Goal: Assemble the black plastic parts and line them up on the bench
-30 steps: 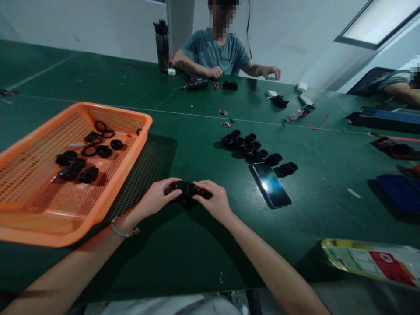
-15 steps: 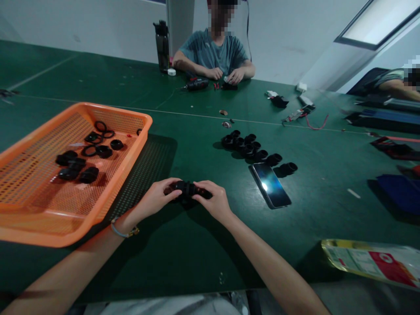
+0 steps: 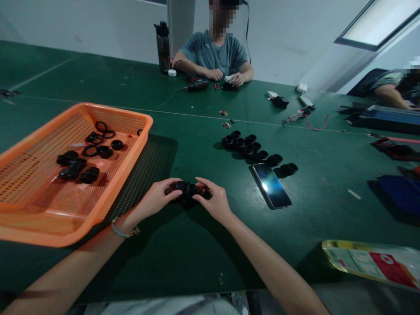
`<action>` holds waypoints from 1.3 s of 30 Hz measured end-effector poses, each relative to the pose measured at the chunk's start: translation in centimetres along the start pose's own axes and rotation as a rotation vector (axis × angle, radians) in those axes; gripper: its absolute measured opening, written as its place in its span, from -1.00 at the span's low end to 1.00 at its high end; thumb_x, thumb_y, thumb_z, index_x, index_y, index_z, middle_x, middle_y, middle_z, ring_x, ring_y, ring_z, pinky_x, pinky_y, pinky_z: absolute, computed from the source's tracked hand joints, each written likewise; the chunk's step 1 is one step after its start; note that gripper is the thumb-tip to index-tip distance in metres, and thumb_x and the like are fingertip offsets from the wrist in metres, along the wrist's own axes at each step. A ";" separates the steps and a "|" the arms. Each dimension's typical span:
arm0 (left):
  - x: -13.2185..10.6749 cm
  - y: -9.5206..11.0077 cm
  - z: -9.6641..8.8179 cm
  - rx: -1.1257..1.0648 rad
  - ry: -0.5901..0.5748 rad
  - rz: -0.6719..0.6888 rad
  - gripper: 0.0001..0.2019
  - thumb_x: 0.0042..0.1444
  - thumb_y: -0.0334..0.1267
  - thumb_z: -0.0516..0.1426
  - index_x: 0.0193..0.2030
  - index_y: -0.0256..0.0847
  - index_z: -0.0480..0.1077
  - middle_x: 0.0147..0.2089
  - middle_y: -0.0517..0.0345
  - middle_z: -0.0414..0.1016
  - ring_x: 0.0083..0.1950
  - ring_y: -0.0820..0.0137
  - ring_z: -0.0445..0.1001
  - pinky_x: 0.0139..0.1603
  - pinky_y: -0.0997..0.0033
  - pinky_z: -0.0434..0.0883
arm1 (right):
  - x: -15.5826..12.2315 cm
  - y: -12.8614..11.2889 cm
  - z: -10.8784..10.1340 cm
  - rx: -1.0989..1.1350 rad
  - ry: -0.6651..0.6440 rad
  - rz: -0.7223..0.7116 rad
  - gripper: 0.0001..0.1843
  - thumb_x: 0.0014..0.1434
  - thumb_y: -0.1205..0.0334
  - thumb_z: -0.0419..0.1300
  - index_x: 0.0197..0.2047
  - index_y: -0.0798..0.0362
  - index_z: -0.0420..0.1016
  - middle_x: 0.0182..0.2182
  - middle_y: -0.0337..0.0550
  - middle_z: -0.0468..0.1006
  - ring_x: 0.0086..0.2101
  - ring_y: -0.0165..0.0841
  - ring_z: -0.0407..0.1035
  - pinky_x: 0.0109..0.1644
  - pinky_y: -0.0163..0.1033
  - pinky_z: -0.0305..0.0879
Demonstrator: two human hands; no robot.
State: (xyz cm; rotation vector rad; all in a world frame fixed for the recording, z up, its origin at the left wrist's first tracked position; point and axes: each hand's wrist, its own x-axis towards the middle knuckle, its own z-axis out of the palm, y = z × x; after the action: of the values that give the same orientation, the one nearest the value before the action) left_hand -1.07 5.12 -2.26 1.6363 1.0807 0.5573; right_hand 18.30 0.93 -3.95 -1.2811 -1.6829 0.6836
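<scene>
Just above the table, near its front edge, a black plastic pipe fitting (image 3: 188, 189) with a raised ring lies level between my hands. My left hand (image 3: 160, 194) is closed round its left end, thumb in front. Around the right end curl the thumb and fingers of my right hand (image 3: 215, 199), its index finger a little raised; dark shadow hides the exact contact there. More black fittings (image 3: 248, 150) stand and lie in a cluster beyond my right hand. To the left, an orange basket (image 3: 126, 175) holds several black fittings (image 3: 89, 175) and black rings (image 3: 89, 151).
A phone (image 3: 271, 186) lies right of my hands. Nearer the front right edge sits a shiny food packet (image 3: 370, 262). Across the green table a person (image 3: 213, 54) handles a small part beside a power drill (image 3: 197, 85) and a dark bottle (image 3: 162, 48).
My right index finger has lifted and spread slightly from the fitting's right end. My left hand and the fitting stay in place. At far right, another person's arm has shifted.
</scene>
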 end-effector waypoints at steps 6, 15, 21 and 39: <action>0.0 0.2 -0.1 -0.001 -0.001 -0.002 -0.55 -0.07 -0.06 0.09 -0.11 -0.36 0.35 -0.25 -0.01 0.49 -0.38 0.32 0.46 -0.35 0.35 0.43 | 0.1 -0.4 -0.3 -0.023 -0.036 -0.037 -0.72 -0.02 0.41 0.27 -0.17 0.08 0.52 -0.29 -0.10 0.59 -0.33 -0.36 0.47 -0.22 -0.24 0.43; -0.1 0.2 -0.1 0.010 -0.002 0.009 -0.57 -0.05 -0.07 0.09 -0.11 -0.35 0.36 -0.25 -0.01 0.50 -0.37 0.31 0.47 -0.36 0.35 0.44 | 0.1 -0.2 -0.3 -0.024 -0.042 -0.029 -0.72 -0.01 0.39 0.28 -0.16 0.10 0.52 -0.29 -0.07 0.59 -0.31 -0.35 0.47 -0.22 -0.24 0.43; 0.0 0.4 0.0 0.030 0.005 0.019 -0.57 -0.06 -0.08 0.08 -0.11 -0.36 0.37 -0.25 -0.01 0.50 -0.38 0.31 0.46 -0.36 0.34 0.44 | 0.1 -0.1 -0.2 -0.016 -0.040 -0.025 -0.72 -0.01 0.39 0.28 -0.16 0.08 0.52 -0.29 -0.08 0.59 -0.30 -0.34 0.48 -0.20 -0.23 0.43; 0.0 -0.2 0.0 -0.001 0.012 0.017 -0.61 -0.03 -0.10 0.10 -0.10 -0.31 0.36 -0.25 0.03 0.51 -0.39 0.33 0.47 -0.36 0.36 0.44 | 0.0 0.4 -0.1 -0.016 -0.026 -0.044 -0.67 -0.05 0.42 0.29 -0.15 0.03 0.55 -0.28 -0.11 0.58 -0.34 -0.38 0.47 -0.23 -0.25 0.43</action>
State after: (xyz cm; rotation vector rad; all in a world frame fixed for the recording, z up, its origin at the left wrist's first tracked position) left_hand -1.17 5.11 -2.38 1.6439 1.0761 0.5792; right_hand 18.59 1.08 -4.17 -1.2476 -1.7360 0.6649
